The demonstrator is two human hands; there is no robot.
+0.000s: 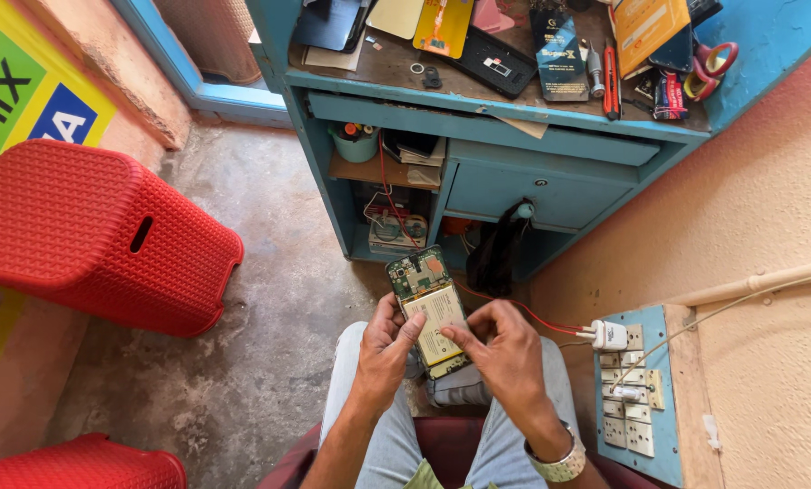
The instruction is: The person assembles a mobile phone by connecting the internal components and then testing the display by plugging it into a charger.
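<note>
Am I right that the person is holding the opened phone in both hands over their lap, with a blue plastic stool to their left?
Not quite: in the head view, the plastic stool is red, not blue. The left hand and right hand do hold the opened phone over the lap.

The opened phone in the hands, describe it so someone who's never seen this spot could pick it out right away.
Start at the blue wooden desk and look down to the seated person's lap. There the left hand and right hand hold the opened phone between them. Unlike the closed phones and packets on the desk, its back is off, showing a green circuit board and a pale battery.
</note>
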